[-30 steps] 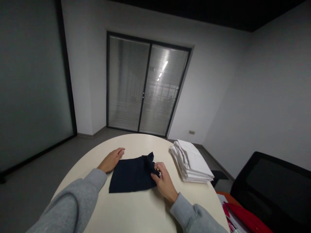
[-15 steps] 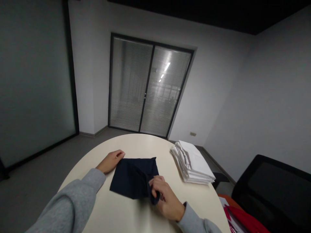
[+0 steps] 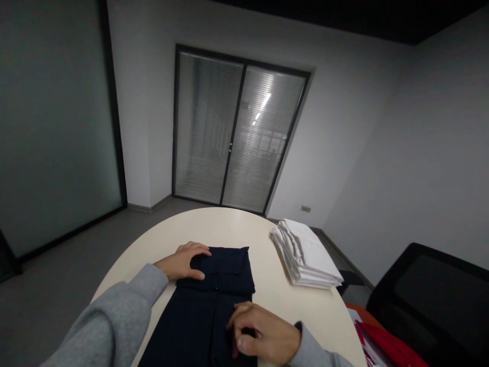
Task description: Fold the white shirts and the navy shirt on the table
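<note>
Cloth [image 3: 183,321] lies on the desk [image 3: 221,227], left hand [image 3: 183,262] on its far-left part, right hand [image 3: 265,331] over its near-right part. Stack [image 3: 313,257] sits on the same desk, right of the cloth and apart from it; chair [image 3: 428,300] is farther right, beside the desk. Glazed door [image 3: 206,137] stands well behind the cloth, past the desk's far edge; glass partition [image 3: 57,127] off to the cloth's left.

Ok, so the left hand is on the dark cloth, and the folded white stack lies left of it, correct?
Not quite: the head view shows the folded white stack to the right of the dark cloth. The left hand is on the cloth.
</note>
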